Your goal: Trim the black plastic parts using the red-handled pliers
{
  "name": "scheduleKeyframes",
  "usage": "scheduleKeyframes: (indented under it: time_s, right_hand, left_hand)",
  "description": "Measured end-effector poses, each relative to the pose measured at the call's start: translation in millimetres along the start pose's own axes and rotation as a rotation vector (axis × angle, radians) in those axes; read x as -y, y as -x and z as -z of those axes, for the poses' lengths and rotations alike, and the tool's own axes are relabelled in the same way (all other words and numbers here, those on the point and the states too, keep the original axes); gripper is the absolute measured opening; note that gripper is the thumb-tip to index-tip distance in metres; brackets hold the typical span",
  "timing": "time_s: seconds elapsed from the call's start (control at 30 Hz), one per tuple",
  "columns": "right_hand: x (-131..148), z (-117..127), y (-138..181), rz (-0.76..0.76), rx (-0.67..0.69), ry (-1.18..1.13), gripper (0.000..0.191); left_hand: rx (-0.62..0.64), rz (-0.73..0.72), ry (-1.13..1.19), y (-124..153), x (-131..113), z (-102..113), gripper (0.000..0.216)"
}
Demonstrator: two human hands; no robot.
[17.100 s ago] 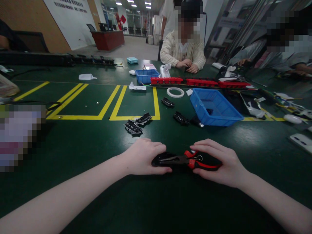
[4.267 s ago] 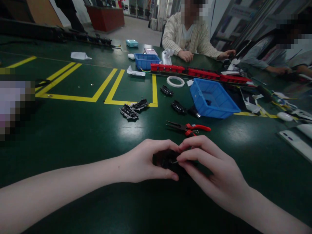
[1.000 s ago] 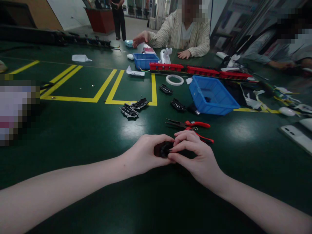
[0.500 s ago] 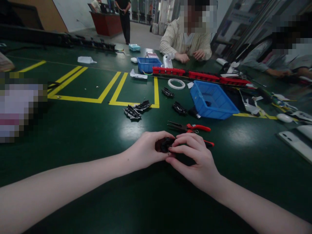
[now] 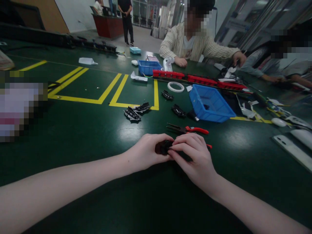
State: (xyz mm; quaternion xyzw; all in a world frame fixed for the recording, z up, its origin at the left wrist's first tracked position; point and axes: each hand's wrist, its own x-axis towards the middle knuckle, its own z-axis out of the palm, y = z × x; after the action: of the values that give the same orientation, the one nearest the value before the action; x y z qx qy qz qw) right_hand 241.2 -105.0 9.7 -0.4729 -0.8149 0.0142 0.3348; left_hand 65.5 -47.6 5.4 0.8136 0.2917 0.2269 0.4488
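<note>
Here, small black moulded part [image 5: 165, 148]: just below the centre of the frame, between the 2 hands and close over the green-topped bench [image 5: 151, 208]; fingers cover most of its outline.
Left hand [image 5: 146, 151]: bare, reaching in from the lower left; thumb and fingers curl round the part in a narrow grip, holding it from the left.
Right hand [image 5: 195, 152]: bare, from the lower right; thumb and fingertips meet in a narrow grip on the part's right edge. Whether they also pinch a finer piece, I cannot tell.
Step in hand: apparently close finger work on the part, the left hand steadying, the right hand adjusting.
Next move: in my judgement it calls for a firm left hold and small, controlled pressure from the right fingertips.
Long-nosed pliers with red handles [image 5: 187, 129]: on the bench just beyond the right hand, tips to the left, in neither hand; the lower handle is partly hidden.
Ragged black pieces with pale edges [image 5: 132, 114]: 2 lie together near the yellow tape [image 5: 156, 94], left of centre.
Blue plastic bin [image 5: 214, 115]: right of centre, with a small dark item [image 5: 206, 107] inside.
</note>
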Motion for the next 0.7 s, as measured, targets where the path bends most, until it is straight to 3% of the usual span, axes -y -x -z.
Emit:
scheduleKeyframes:
  time_s: [0.27,0.7]
  right_hand:
    - [-3.4,-1.1,-1.3,0.056,0.058,-0.017,0.008]
    - [-9.8,-9.0,-2.3,0.026,0.087,-0.144,0.009]
  left_hand:
    - [0.118,-0.113,-0.113,-3.3,7.9,1.4,0.027]
    - [0.089,-0.082,-0.164,-3.3,8.4,-0.5,0.030]
